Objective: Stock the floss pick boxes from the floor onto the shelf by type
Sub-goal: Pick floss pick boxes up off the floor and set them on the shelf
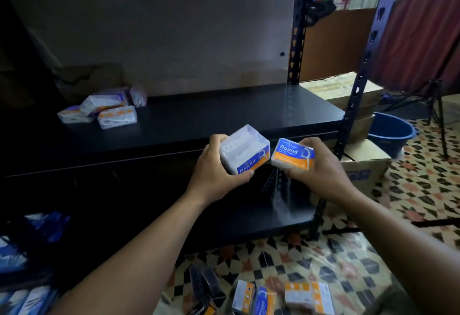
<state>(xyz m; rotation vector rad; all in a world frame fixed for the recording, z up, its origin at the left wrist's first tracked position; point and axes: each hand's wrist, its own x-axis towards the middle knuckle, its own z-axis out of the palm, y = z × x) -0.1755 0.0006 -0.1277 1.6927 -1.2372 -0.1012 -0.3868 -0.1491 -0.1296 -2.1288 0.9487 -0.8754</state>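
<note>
Floor boxes (281, 297) lie below both wrists. Left hand (216, 165) and right hand (321, 163) each clamp fingers on 1 Round box (245, 150); mixing types with the shelf pile (104, 110) beyond the fingertips seems the risk.

We are reading "Round" in white on the blue label of the floss pick box in the left hand (245, 149) and the floss pick box in the right hand (292, 154); smaller print is blurring.

Black metal shelf (224, 115), cluster of floss pick boxes (99, 112) at its left, more boxes (281, 298) on patterned floor (410, 190)
</note>
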